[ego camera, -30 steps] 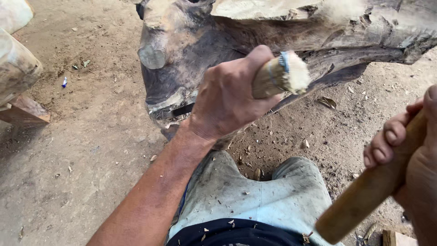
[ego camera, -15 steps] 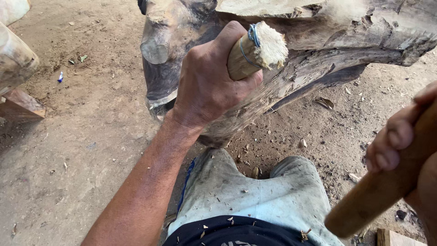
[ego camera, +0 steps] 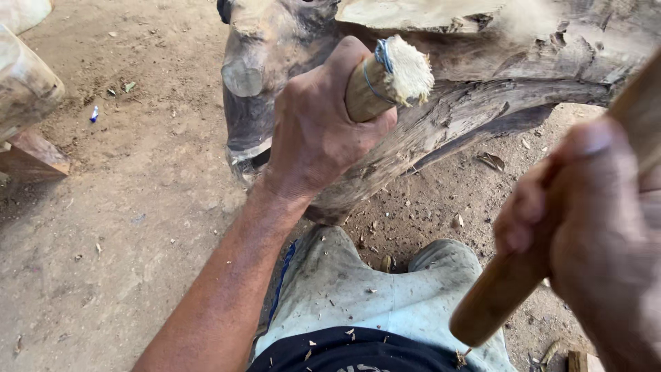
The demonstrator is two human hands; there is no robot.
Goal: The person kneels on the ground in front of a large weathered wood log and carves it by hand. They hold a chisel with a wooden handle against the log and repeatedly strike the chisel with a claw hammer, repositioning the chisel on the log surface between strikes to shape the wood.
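We find the left hand closed in a full fist around a wooden chisel handle, whose frayed, mushroomed butt points up and to the right, bound just below by a blue wire ring. The blade is hidden behind the fist, so we cannot tell exactly where its edge meets the log; the handle leans toward the dark, weathered wood directly behind the hand. The right hand is wrapped tight around a mallet handle, raised at the right of the frame; the mallet head is out of view.

In our judgement, the blow should land square on the frayed butt, along the line of the handle, with the left fist kept well below the struck end. The knuckles sit close under the butt, so a glancing hit is the chief hazard. The splayed fibres at the butt may also deflect the mallet.

Surroundings: the log rests on a dirt floor strewn with chips. The person's knees, in dusty pale trousers, sit just under the log, near the working line. A second wood piece lies well apart at left, with a small blue scrap on the ground near it.
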